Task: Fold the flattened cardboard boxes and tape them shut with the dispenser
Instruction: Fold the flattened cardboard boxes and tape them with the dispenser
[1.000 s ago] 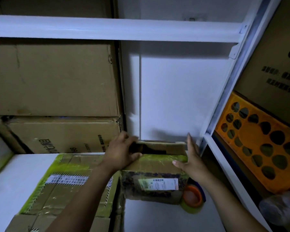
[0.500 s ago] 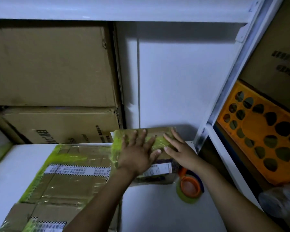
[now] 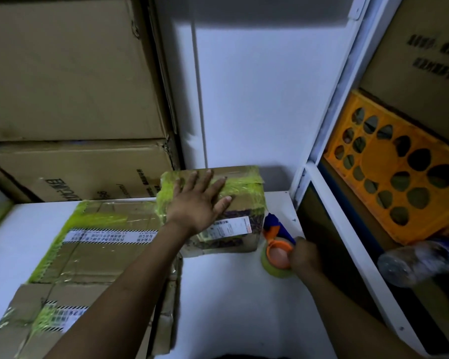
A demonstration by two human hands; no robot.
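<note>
Box (image 3: pixel 244 177), banded in yellow-green tape, sits at the worktop's (image 3: pixel 231 294) 12 o'clock edge under the left hand (image 3: pixel 195 206), fingers (image 3: pixel 206 181) spread flat. Right hand (image 3: pixel 305 255) grips the dispenser (image 3: pixel 276 252) at the box's 4 o'clock.

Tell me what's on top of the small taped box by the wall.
The left hand lies flat on the small cardboard box, fingers spread, across strips of yellow-green tape. The cardboard under the palm is hidden. The right hand grips the tape dispenser beside it.
</note>
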